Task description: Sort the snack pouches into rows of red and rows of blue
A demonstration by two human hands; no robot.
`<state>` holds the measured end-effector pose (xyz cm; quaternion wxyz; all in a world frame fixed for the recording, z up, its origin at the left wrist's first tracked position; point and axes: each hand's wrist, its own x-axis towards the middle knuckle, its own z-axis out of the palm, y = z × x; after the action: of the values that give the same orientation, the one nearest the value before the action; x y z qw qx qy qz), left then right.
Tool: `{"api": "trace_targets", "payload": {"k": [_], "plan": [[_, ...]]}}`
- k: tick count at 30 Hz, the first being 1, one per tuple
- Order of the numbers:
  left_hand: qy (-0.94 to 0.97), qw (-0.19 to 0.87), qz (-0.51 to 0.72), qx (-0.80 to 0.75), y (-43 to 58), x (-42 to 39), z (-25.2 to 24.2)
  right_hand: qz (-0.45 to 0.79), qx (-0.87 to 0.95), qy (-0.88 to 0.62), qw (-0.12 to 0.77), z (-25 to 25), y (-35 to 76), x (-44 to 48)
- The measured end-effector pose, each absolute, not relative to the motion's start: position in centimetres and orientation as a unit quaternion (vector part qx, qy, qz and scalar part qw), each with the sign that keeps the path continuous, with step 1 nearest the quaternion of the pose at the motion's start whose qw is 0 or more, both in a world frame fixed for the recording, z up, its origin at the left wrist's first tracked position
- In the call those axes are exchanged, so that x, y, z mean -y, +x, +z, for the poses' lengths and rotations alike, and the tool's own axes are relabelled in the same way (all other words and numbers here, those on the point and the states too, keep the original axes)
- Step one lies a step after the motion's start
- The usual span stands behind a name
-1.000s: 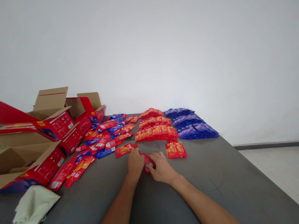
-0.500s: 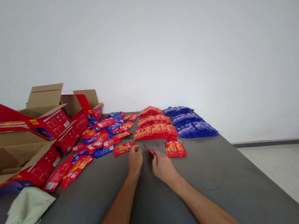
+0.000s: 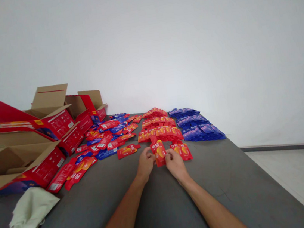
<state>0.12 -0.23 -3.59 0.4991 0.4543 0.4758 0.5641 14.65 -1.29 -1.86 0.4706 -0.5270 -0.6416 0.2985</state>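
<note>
Between my two hands a red pouch point(image 3: 159, 153) with orange fruit print is held upright, its printed front towards me. My left hand point(image 3: 146, 164) has its fingers closed at the pouch's left edge. My right hand point(image 3: 176, 164) pinches the right edge between thumb and fingers. Just right of that hand, two red pouches point(image 3: 182, 150) lie overlapping on the table. One more red pouch point(image 3: 128, 151) lies flat beyond my left hand. Behind the held pouch are overlapping rows of red pouches point(image 3: 158, 132).
Rows of blue pouches point(image 3: 201, 131) lie at the back right. A loose heap of red and blue pouches point(image 3: 107, 139) covers the left back. Open red cartons point(image 3: 49, 168) stand at the left, beside a pale green cloth point(image 3: 31, 208). The grey table point(image 3: 165, 210) meets a white wall.
The pouch in my right hand has turned from edge-on to face me. My left hand has moved right and now grips its other edge. The view has shifted slightly.
</note>
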Motion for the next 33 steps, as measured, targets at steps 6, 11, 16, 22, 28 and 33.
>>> {"api": "trace_targets", "payload": {"k": [6, 11, 16, 22, 28, 33], "plan": [[0.464, 0.511, 0.555, -0.464, 0.4, 1.0, -2.1, 0.376, 0.609, -0.487, 0.500, -2.1, 15.4, 1.1], [0.516, 0.523, 0.515, -0.442, 1.1, 1.6, -2.0, 0.426, 0.564, -0.483, 0.517, -2.1, 15.4, 0.9], [0.502, 0.453, 0.564, -0.474, 0.6, 1.2, -2.5, 0.414, 0.618, -0.473, 0.471, -1.6, 15.0, 1.4], [0.500, 0.537, 0.530, -0.425, 0.9, 1.7, -1.8, 0.460, 0.591, -0.476, 0.462, -1.5, 15.0, 1.4], [0.498, 0.558, 0.491, -0.446, 0.7, 2.5, -1.3, 0.456, 0.606, -0.467, 0.455, -0.5, 15.7, 1.8], [0.524, 0.598, 0.414, -0.443, 0.2, 2.6, -1.0, 0.454, 0.585, -0.446, 0.503, -0.2, 15.7, 1.7]]}}
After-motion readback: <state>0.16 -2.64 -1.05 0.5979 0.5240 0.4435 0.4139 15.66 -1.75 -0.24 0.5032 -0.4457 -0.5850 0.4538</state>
